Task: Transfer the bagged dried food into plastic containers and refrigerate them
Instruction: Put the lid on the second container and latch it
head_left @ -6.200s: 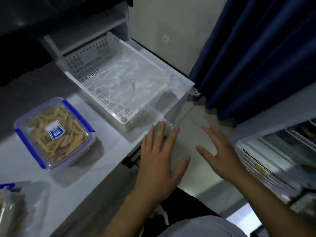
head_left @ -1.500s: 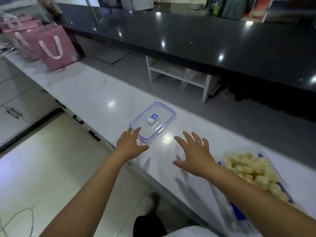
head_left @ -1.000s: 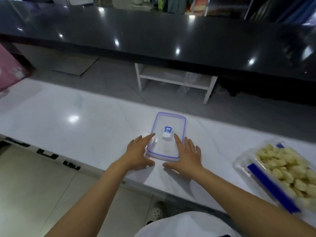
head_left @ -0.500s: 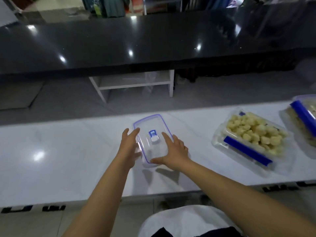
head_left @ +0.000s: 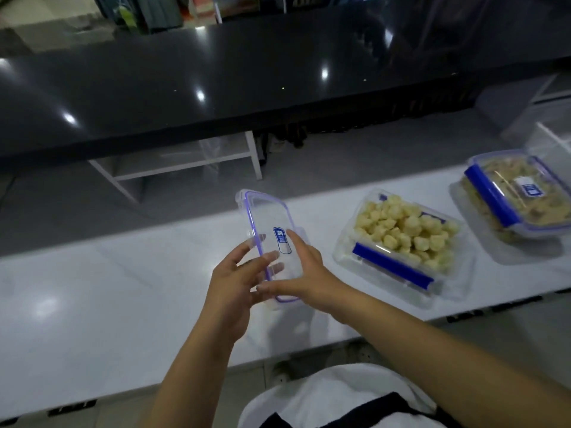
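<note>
White counter [head_left: 92, 291] carries an open tub [head_left: 398, 245] of pale pieces; a sealed tub [head_left: 519, 199] sits right of it. Left of the open tub, left hand [head_left: 230, 284] and right hand [head_left: 304, 273] both grip the clear lid [head_left: 272, 239], raised and tilted. Risk: smooth lid may slip or seat askew, leaving clips unlatched.

Home kitchen: white counter [head_left: 92, 291], food containers [head_left: 398, 242]

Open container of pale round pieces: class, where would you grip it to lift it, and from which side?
Probably grip the open container by its two long walls, coming from above. The left one carries an unlatched blue clip; the mounded top leaves no room for fingers inside.
</note>
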The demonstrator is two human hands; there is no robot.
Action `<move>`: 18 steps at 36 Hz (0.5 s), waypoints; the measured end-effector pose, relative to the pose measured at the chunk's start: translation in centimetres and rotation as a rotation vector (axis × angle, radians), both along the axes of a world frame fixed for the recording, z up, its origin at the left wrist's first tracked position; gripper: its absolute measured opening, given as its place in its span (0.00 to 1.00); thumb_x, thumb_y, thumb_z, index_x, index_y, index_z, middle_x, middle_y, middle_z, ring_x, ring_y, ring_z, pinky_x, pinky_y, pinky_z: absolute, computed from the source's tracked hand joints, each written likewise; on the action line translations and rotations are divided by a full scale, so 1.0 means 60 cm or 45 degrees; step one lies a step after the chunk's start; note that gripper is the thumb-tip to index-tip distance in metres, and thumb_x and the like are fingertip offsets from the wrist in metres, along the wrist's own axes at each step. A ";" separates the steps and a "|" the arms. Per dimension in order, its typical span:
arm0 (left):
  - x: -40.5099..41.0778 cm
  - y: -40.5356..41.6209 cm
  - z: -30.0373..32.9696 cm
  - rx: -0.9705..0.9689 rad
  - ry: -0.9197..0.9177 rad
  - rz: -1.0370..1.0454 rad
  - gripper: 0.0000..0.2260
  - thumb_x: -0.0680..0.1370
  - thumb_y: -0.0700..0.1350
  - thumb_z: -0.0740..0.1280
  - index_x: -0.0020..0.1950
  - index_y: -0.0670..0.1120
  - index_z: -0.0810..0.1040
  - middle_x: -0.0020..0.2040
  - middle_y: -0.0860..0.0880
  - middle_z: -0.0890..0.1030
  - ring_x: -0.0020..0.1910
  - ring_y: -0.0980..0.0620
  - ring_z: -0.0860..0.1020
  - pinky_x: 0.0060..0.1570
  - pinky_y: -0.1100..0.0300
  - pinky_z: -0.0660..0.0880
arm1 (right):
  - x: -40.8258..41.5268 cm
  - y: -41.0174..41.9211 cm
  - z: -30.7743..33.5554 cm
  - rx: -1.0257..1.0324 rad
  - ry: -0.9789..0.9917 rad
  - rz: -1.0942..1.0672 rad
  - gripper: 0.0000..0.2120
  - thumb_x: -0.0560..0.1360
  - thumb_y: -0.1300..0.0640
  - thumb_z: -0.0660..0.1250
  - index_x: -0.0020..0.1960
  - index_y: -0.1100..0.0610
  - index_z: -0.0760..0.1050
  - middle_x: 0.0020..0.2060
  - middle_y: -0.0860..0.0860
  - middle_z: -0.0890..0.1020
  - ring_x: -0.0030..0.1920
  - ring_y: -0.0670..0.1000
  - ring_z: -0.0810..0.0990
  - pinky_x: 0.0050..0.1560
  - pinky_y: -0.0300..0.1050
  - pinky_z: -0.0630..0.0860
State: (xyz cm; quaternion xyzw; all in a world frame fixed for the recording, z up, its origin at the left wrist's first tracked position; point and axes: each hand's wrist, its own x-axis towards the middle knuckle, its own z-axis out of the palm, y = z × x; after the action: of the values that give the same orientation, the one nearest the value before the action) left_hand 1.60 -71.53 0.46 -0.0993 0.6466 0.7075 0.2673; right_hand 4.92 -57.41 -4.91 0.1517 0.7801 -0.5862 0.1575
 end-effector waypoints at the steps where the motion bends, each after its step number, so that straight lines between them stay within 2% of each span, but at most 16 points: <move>1: 0.010 0.016 0.013 -0.003 0.031 -0.010 0.17 0.78 0.41 0.70 0.66 0.51 0.78 0.55 0.46 0.86 0.51 0.45 0.85 0.48 0.47 0.82 | 0.005 0.014 0.015 0.006 0.030 -0.002 0.53 0.65 0.38 0.77 0.77 0.34 0.44 0.74 0.44 0.56 0.71 0.53 0.64 0.68 0.53 0.70; 3: 0.030 0.053 0.043 0.015 0.085 -0.039 0.18 0.78 0.42 0.70 0.67 0.52 0.76 0.55 0.48 0.86 0.51 0.46 0.85 0.48 0.48 0.83 | 0.016 0.047 0.044 0.053 0.104 -0.010 0.55 0.64 0.39 0.76 0.75 0.31 0.40 0.74 0.42 0.53 0.73 0.55 0.62 0.68 0.58 0.71; 5: 0.046 0.090 0.071 0.058 0.110 -0.089 0.19 0.78 0.40 0.68 0.68 0.52 0.75 0.53 0.49 0.86 0.51 0.46 0.86 0.45 0.50 0.83 | 0.033 0.083 0.077 0.121 0.179 -0.030 0.56 0.58 0.36 0.74 0.71 0.24 0.37 0.75 0.41 0.51 0.75 0.57 0.59 0.66 0.65 0.72; 8: 0.062 0.140 0.110 0.159 0.123 -0.226 0.24 0.72 0.35 0.69 0.66 0.52 0.76 0.52 0.46 0.86 0.50 0.44 0.86 0.46 0.48 0.83 | 0.064 0.145 0.126 0.243 0.307 -0.029 0.55 0.55 0.34 0.72 0.68 0.19 0.37 0.76 0.37 0.43 0.77 0.56 0.53 0.68 0.65 0.69; 11: 0.070 0.189 0.132 0.233 0.164 -0.312 0.27 0.67 0.37 0.70 0.65 0.52 0.76 0.52 0.44 0.86 0.51 0.42 0.85 0.48 0.46 0.83 | 0.095 0.213 0.161 0.360 0.383 -0.005 0.53 0.56 0.30 0.71 0.68 0.19 0.39 0.76 0.34 0.40 0.78 0.54 0.50 0.69 0.66 0.67; 14: 0.073 0.241 0.121 0.282 0.120 -0.373 0.26 0.70 0.36 0.71 0.66 0.51 0.77 0.55 0.43 0.85 0.54 0.41 0.84 0.47 0.46 0.83 | 0.114 0.283 0.169 0.515 0.423 0.009 0.52 0.56 0.27 0.70 0.71 0.21 0.42 0.76 0.35 0.41 0.78 0.54 0.52 0.70 0.65 0.67; 16: 0.077 0.272 0.101 0.355 0.031 -0.476 0.24 0.73 0.35 0.70 0.68 0.50 0.76 0.60 0.42 0.83 0.58 0.40 0.82 0.52 0.42 0.81 | 0.123 0.329 0.163 0.571 0.424 0.000 0.53 0.55 0.28 0.71 0.71 0.21 0.43 0.75 0.37 0.42 0.76 0.54 0.55 0.68 0.64 0.69; 18: 0.083 0.300 0.079 0.453 -0.105 -0.529 0.25 0.73 0.40 0.69 0.70 0.50 0.74 0.64 0.42 0.81 0.62 0.39 0.80 0.60 0.38 0.76 | 0.130 0.370 0.149 0.663 0.414 -0.002 0.54 0.54 0.27 0.71 0.72 0.23 0.44 0.75 0.38 0.43 0.76 0.54 0.55 0.67 0.63 0.70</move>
State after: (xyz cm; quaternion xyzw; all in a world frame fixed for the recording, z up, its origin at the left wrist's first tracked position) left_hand 6.56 -53.54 5.19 0.0550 0.5074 0.7353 0.4459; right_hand 12.71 -35.20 4.01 0.0915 0.9190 -0.3833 -0.0140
